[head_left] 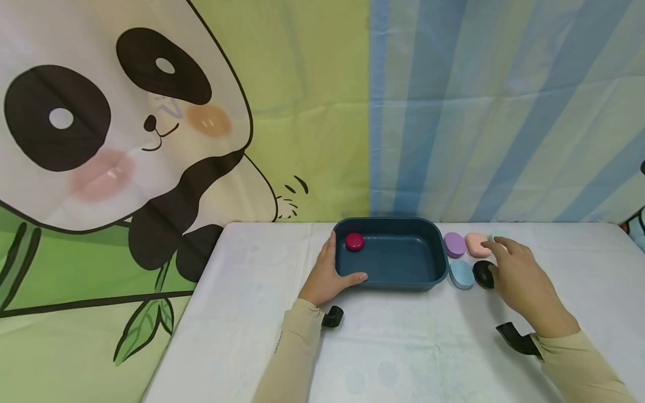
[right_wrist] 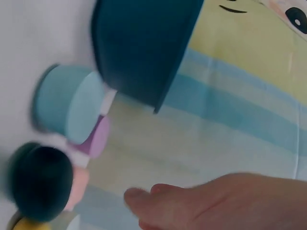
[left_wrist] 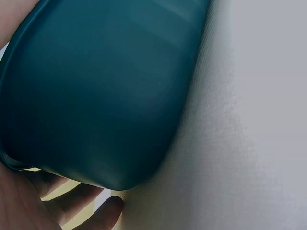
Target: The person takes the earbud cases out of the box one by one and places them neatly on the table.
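A dark blue rectangular plastic basin (head_left: 393, 282) stands on the table with a round red piece (head_left: 355, 242) inside, near its left end. My left hand (head_left: 325, 274) holds the basin's left front corner; its thumb lies over the front rim and its fingers run along the left end. Right of the basin sit small thick oval pieces: purple (head_left: 454, 244), pink (head_left: 477, 244), light blue (head_left: 461, 274), black (head_left: 483, 274) and pale green (head_left: 499, 235), the last partly hidden. Above and beside the black piece hovers my right hand (head_left: 521, 277), fingers loosely bent, holding nothing.
A yellow piece (right_wrist: 31, 224) shows below the black one in the right wrist view. White cloth covers the table (head_left: 393, 347). Behind it hangs a curtain with a panda print (head_left: 151, 123) and blue stripes (head_left: 433, 112). Each wrist carries a black mount (head_left: 516, 340).
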Available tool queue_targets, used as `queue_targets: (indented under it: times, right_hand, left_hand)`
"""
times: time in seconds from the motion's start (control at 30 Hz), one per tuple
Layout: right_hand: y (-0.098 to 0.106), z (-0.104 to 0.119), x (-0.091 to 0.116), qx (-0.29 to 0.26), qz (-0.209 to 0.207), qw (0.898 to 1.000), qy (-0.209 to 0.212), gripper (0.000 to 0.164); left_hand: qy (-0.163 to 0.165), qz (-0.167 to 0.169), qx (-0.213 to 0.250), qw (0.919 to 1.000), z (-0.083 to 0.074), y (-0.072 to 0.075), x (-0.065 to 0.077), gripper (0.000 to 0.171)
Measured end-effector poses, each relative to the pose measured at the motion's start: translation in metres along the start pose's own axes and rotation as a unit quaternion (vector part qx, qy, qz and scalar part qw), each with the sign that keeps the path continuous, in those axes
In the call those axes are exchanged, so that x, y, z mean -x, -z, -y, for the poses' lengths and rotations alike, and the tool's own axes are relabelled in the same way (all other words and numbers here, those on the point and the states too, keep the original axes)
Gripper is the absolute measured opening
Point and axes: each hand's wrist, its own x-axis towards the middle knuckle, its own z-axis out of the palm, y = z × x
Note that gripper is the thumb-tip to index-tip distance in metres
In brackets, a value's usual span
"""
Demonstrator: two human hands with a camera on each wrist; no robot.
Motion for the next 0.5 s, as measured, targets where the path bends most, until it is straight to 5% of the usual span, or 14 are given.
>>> queue_targets:
  times: [0.27,0.5]
  right_hand:
    - [0.0,0.024,-0.015,-0.025,-0.032,0.999,0.013,0.041]
    - [-0.002,0.05,-0.031,-0.037,-0.008,0.999,0.014,0.041]
  left_hand:
    - [-0.001,0.0,0.0,1.0,0.0,0.0,-0.001,0.127]
    - [0.002,0.0,-0.002,1.0,0.001,0.0,-0.001,0.126]
